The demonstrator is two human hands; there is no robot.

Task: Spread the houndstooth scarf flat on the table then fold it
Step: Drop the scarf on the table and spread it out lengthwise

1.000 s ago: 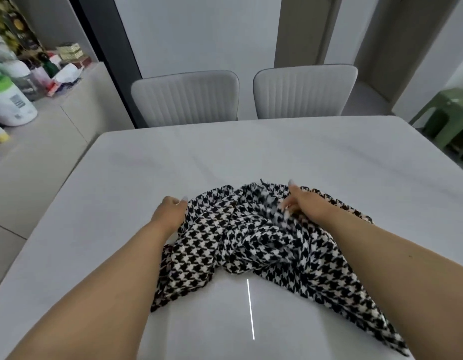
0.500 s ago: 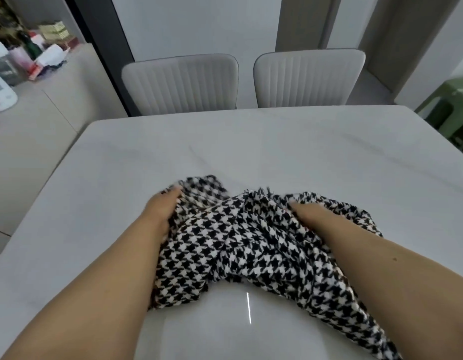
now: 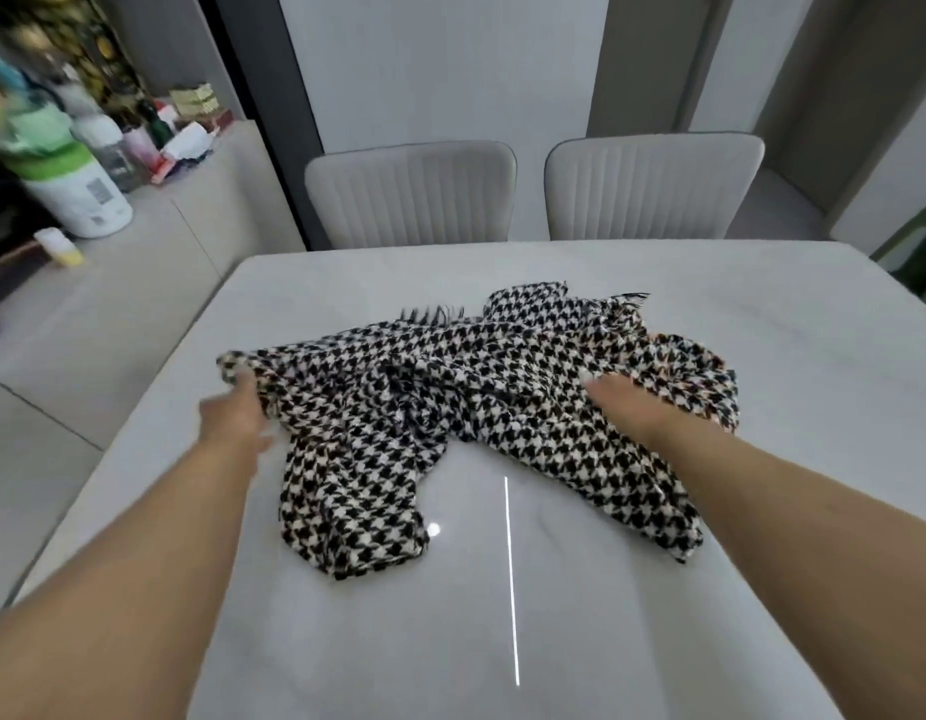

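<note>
Left hand (image 3: 237, 407) closed on left corner of houndstooth scarf (image 3: 450, 407), blurred. Right hand (image 3: 627, 402) lies on scarf's right part; grip cannot be told. Scarf bunched, rumpled, mid-table (image 3: 658, 589); fringe at far edge, one flap hanging toward near side. Bare tabletop all round scarf, widest near and right. Left table edge near left forearm. Two chairs (image 3: 411, 194) against far edge.
</note>
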